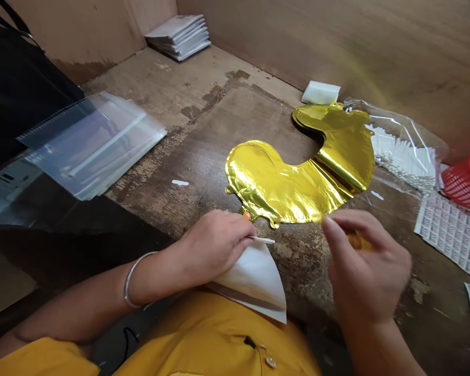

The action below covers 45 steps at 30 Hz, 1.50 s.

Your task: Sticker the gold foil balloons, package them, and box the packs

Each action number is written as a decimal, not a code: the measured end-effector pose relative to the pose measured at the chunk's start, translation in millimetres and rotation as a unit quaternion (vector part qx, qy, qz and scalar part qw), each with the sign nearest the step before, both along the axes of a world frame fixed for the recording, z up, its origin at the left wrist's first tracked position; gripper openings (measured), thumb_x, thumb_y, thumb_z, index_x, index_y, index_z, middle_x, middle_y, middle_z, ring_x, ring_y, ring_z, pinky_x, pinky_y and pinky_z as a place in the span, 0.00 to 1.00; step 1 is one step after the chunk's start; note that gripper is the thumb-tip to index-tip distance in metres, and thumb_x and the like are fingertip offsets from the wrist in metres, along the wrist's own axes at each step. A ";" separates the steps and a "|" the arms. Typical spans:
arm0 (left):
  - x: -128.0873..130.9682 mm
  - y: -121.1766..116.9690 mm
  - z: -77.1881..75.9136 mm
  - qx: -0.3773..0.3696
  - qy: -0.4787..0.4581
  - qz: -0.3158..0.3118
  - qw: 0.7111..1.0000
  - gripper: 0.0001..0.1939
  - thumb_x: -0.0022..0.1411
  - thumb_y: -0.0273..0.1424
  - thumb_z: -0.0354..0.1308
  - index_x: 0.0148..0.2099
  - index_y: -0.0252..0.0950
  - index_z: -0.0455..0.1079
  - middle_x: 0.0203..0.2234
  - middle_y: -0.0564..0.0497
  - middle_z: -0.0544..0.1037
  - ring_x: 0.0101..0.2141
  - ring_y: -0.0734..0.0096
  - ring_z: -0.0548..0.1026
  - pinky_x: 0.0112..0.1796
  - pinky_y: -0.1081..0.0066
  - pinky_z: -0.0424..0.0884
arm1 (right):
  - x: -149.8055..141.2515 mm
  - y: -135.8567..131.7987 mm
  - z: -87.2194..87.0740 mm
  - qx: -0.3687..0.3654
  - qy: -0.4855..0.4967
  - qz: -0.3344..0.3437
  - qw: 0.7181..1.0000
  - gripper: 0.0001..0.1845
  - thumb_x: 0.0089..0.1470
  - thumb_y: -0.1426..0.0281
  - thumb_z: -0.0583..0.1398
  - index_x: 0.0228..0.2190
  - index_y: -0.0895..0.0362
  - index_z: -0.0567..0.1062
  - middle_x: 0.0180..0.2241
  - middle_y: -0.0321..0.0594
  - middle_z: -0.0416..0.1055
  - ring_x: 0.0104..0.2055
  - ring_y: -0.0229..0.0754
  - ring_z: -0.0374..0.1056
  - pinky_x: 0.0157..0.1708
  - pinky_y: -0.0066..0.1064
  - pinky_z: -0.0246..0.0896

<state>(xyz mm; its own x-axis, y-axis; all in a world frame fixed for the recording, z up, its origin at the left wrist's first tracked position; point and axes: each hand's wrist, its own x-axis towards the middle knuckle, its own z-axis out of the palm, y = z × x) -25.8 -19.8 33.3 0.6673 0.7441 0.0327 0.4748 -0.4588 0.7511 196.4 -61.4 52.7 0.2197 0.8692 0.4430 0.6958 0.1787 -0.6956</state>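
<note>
A flat gold foil balloon (282, 193) with a curved outline and small tabs lies on the worn wooden table (376, 324), folded or creased near its right part. At its lower left edge, my left hand (219, 243) is closed on a folded white paper sheet (258, 277), which hangs toward my lap. A thin white stick (263, 240) pokes out from under those fingers. My right hand (364, 261) is closed by the balloon's lower right edge, thumb against the curled fingers. Something yellow shows inside it, too blurred to name.
Clear plastic sleeves (102, 141) are stacked at left beside a black bag (19, 89). White packets (180, 36) sit in the back corner. At right are a bag of white sticks (403, 156), a red basket (466, 180) and a sticker sheet (454, 235). Wooden panels (337, 42) border the back.
</note>
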 end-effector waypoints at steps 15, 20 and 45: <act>-13.6 -4.2 -32.9 0.211 0.068 -0.078 0.972 0.07 0.68 0.23 0.49 0.40 0.33 0.68 0.54 0.44 0.74 0.58 0.61 0.69 0.64 0.47 0.46 | -17.1 43.4 -25.8 -0.167 -0.030 0.073 0.983 0.06 0.54 0.67 0.62 0.27 0.54 0.76 0.30 0.37 0.71 0.33 0.40 0.67 0.34 0.33 0.61; -13.3 -5.4 -34.2 0.215 0.047 -0.101 0.970 0.09 0.66 0.21 0.48 0.41 0.33 0.70 0.51 0.42 0.76 0.57 0.60 0.70 0.63 0.52 0.53 | -33.8 41.5 -31.5 -0.155 -0.063 0.110 0.980 0.06 0.54 0.68 0.62 0.27 0.54 0.77 0.30 0.38 0.71 0.36 0.42 0.67 0.36 0.35 0.61; -11.2 -3.3 -32.2 0.203 0.050 -0.105 0.972 0.10 0.65 0.22 0.47 0.41 0.32 0.70 0.49 0.41 0.77 0.53 0.59 0.73 0.62 0.48 0.56 | -35.8 51.1 -43.9 -0.161 -0.076 0.086 0.980 0.07 0.54 0.67 0.62 0.25 0.53 0.77 0.29 0.39 0.73 0.36 0.44 0.66 0.38 0.38 0.60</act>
<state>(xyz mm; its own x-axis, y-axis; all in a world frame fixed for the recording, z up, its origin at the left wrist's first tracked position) -37.0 -23.2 1.1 0.8184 0.5298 0.2228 0.3992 -0.8029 0.4427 160.6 -10.2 8.8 0.0097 0.9877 0.1559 0.7739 0.0913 -0.6267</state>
